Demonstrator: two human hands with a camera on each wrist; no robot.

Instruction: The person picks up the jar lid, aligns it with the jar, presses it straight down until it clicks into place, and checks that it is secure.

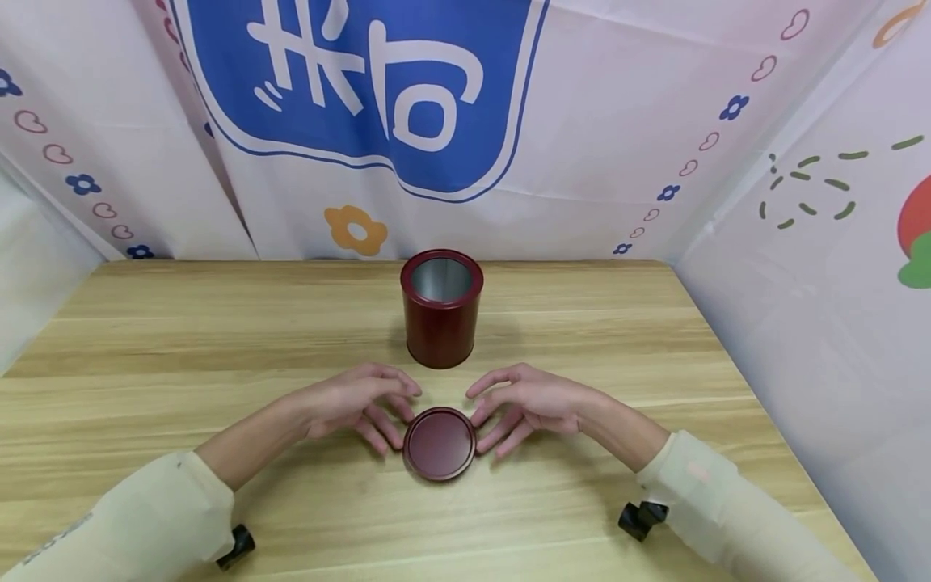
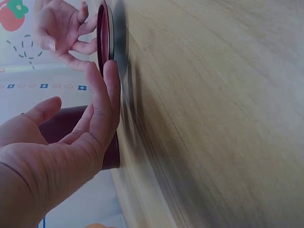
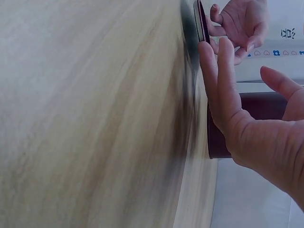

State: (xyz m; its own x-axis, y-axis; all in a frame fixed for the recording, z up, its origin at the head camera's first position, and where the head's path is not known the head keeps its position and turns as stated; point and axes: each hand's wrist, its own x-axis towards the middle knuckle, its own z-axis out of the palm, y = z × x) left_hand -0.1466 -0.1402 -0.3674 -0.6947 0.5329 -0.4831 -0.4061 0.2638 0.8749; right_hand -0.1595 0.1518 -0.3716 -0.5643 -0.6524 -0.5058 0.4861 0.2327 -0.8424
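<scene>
A round dark red lid (image 1: 440,444) lies between both hands near the middle of the table; whether it rests flat on the wood or sits slightly above it, I cannot tell. At its left edge, the fingertips of my left hand (image 1: 361,404) touch the rim, fingers loosely extended and spread. My right hand (image 1: 534,406) mirrors this on the right edge, its lower fingers against the rim. Just beyond the hands stands a dark red can (image 1: 440,331), upright and uncovered, its silvery inside visible. In the left wrist view, the lid (image 2: 103,38) appears edge-on beside the fingertips.
The wooden table (image 1: 182,339) meets a printed white cloth (image 1: 596,129) behind the can. Another cloth wall (image 1: 800,323) borders the right side. Black pieces (image 1: 643,520) hang near both sleeves.
</scene>
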